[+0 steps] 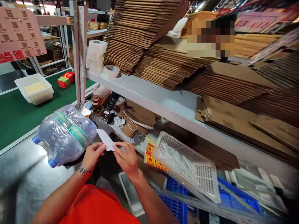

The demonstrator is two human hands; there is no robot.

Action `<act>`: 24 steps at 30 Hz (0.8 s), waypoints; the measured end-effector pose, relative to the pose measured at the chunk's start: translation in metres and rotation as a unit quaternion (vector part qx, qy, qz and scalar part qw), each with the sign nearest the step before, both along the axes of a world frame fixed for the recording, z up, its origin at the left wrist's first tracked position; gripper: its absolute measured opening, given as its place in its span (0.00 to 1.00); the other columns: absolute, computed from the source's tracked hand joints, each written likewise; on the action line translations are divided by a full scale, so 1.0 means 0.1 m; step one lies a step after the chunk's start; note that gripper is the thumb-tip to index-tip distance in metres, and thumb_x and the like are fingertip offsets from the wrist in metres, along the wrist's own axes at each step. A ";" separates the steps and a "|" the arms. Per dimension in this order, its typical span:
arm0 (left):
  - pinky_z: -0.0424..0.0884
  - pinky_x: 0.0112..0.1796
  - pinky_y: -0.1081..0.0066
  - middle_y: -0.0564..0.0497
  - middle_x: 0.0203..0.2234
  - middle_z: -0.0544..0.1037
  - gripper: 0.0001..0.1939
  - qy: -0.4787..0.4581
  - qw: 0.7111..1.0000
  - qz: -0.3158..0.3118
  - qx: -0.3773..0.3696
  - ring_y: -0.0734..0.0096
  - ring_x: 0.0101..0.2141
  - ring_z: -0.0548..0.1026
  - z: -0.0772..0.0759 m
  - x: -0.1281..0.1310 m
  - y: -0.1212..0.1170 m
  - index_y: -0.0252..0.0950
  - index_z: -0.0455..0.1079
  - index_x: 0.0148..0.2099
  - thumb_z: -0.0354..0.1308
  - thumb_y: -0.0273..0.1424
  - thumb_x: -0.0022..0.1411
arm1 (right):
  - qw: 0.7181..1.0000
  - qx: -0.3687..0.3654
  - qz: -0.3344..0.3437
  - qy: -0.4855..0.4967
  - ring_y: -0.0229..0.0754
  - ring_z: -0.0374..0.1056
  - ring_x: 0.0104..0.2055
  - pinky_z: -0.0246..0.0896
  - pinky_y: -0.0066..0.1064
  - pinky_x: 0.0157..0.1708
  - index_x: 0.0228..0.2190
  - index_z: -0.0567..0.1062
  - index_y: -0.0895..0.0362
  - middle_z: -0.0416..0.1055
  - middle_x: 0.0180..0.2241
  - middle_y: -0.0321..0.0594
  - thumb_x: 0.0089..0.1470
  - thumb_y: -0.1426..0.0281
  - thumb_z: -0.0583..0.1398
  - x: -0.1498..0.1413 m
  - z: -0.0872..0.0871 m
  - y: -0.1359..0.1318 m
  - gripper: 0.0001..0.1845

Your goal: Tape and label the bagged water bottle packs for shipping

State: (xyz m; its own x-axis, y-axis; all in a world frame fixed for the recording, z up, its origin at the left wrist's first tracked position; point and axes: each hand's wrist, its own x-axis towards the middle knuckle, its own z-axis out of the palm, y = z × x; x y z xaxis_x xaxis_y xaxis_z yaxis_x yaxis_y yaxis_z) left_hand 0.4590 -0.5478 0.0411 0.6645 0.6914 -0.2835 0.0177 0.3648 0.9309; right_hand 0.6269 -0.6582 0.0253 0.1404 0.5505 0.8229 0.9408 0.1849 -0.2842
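Note:
A small white slip of paper (105,138) is stretched between my two hands in front of my body. My left hand (93,153), with a watch at its wrist, pinches the slip's lower left edge. On the other side my right hand (126,157) grips its right end between thumb and fingers. Just left of my hands, a plastic-wrapped pack of clear water bottles (65,135) with blue caps and a green band lies on its side on the metal table (25,183).
White tubs (35,96) and a red box (66,79) stand on the green belt (14,115). Tape rolls (96,56) and stacked flat cardboard (140,43) fill the shelf (149,93). Below are a keyboard (109,102), a white basket (205,177) and blue crates (175,193).

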 end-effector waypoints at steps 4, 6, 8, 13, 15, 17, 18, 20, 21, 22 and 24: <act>0.69 0.36 0.68 0.46 0.25 0.78 0.30 -0.017 0.997 0.012 -0.073 0.71 0.28 0.71 -0.18 0.24 -0.13 0.31 0.81 0.29 0.82 0.54 0.39 | 0.983 -0.043 0.020 0.177 0.47 0.76 0.53 0.75 0.44 0.54 0.48 0.87 0.45 0.83 0.52 0.41 0.63 0.75 0.67 0.02 -0.17 -0.30 0.17; 0.69 0.36 0.69 0.48 0.24 0.77 0.30 -0.029 0.997 0.016 -0.075 0.71 0.28 0.71 -0.24 0.30 -0.22 0.32 0.80 0.28 0.83 0.53 0.39 | 0.905 -0.064 0.114 0.404 0.52 0.74 0.64 0.72 0.51 0.62 0.57 0.84 0.42 0.77 0.64 0.43 0.63 0.64 0.68 0.08 -0.21 -0.41 0.21; 0.70 0.37 0.69 0.47 0.25 0.78 0.29 -0.019 0.998 0.036 -0.052 0.70 0.29 0.72 -0.26 0.34 -0.29 0.32 0.80 0.29 0.82 0.53 0.41 | 0.751 -0.041 0.222 0.620 0.58 0.67 0.72 0.67 0.60 0.68 0.65 0.77 0.43 0.68 0.72 0.46 0.59 0.51 0.66 0.17 -0.19 -0.51 0.34; 0.68 0.39 0.67 0.47 0.27 0.80 0.25 0.026 0.996 0.062 0.061 0.67 0.31 0.73 -0.24 0.56 -0.50 0.33 0.79 0.29 0.77 0.52 0.49 | 0.494 0.033 0.319 0.808 0.53 0.58 0.78 0.50 0.58 0.77 0.64 0.77 0.48 0.65 0.74 0.47 0.56 0.50 0.59 0.51 -0.01 -0.77 0.37; 0.68 0.40 0.67 0.47 0.27 0.81 0.24 0.035 0.993 0.063 0.090 0.66 0.32 0.74 -0.23 0.71 -0.63 0.34 0.79 0.28 0.75 0.51 0.51 | 0.479 0.036 0.336 0.810 0.52 0.58 0.78 0.49 0.56 0.78 0.65 0.77 0.48 0.65 0.74 0.46 0.57 0.50 0.57 0.68 0.02 -0.89 0.37; 0.68 0.40 0.67 0.47 0.27 0.81 0.24 0.044 0.991 0.072 0.100 0.66 0.32 0.74 -0.24 0.88 -0.79 0.34 0.79 0.28 0.74 0.52 0.51 | 0.497 0.034 0.343 0.797 0.53 0.58 0.78 0.48 0.58 0.78 0.66 0.77 0.47 0.64 0.74 0.44 0.60 0.48 0.56 0.87 -0.03 -1.03 0.38; 0.68 0.40 0.67 0.47 0.27 0.80 0.24 0.048 0.991 0.074 0.101 0.66 0.32 0.74 -0.26 0.97 -0.88 0.34 0.80 0.28 0.74 0.52 0.51 | 0.522 0.024 0.337 0.783 0.53 0.58 0.78 0.48 0.59 0.78 0.66 0.76 0.46 0.65 0.74 0.43 0.60 0.47 0.57 0.96 -0.07 -1.10 0.38; 0.68 0.39 0.67 0.47 0.27 0.80 0.24 0.054 0.991 0.073 0.101 0.67 0.31 0.73 -0.31 1.15 -1.05 0.34 0.80 0.29 0.73 0.52 0.52 | 0.627 -0.019 0.283 0.725 0.55 0.60 0.77 0.48 0.60 0.78 0.66 0.78 0.44 0.68 0.72 0.43 0.61 0.47 0.60 1.13 -0.17 -1.24 0.35; 0.68 0.39 0.67 0.47 0.27 0.81 0.24 0.055 0.991 0.070 0.101 0.67 0.31 0.74 -0.34 1.24 -1.13 0.34 0.80 0.29 0.73 0.52 0.52 | 0.698 -0.053 0.236 0.674 0.55 0.62 0.76 0.48 0.59 0.78 0.64 0.80 0.45 0.71 0.70 0.44 0.61 0.49 0.63 1.21 -0.22 -1.31 0.33; 0.68 0.40 0.67 0.47 0.28 0.81 0.24 0.054 0.991 0.067 0.102 0.67 0.32 0.74 -0.37 1.33 -1.21 0.34 0.80 0.29 0.73 0.52 0.53 | 0.766 -0.089 0.182 0.610 0.56 0.65 0.73 0.51 0.57 0.77 0.62 0.82 0.46 0.74 0.66 0.46 0.61 0.50 0.66 1.28 -0.26 -1.38 0.31; 0.69 0.41 0.67 0.47 0.28 0.82 0.23 0.047 0.992 0.057 0.100 0.66 0.32 0.75 -0.43 1.49 -1.36 0.34 0.80 0.29 0.74 0.50 0.53 | 0.853 -0.150 0.097 0.490 0.55 0.72 0.65 0.61 0.53 0.72 0.56 0.86 0.48 0.79 0.58 0.48 0.62 0.52 0.68 1.40 -0.33 -1.50 0.25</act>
